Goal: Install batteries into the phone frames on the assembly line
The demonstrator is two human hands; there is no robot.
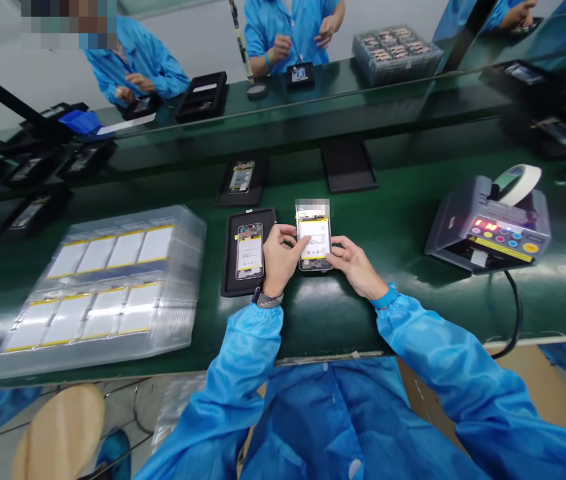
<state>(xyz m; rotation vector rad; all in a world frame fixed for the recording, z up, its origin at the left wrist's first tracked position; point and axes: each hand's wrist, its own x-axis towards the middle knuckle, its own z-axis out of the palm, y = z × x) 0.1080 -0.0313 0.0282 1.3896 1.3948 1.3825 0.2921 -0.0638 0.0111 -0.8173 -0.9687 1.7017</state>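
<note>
An open phone housing (314, 248) with a white, yellow-edged battery in it lies on the green bench mat (333, 320). My left hand (280, 259) holds its left side, with fingers across the battery. My right hand (355, 267) grips the lower right edge. A small pixelated patch hides the housing's top end. Just left of my left hand, a black tray (235, 283) holds a second phone housing (249, 251). Farther back, a third housing (241, 177) sits in another black tray.
A plastic-wrapped stack of batteries (95, 290) lies to the left. An electric tape dispenser (487, 223) with a cable stands to the right. Beyond the bench, behind a glass panel, blue-coated co-workers (290, 33) handle phones near black trays and a packed tray (397, 57).
</note>
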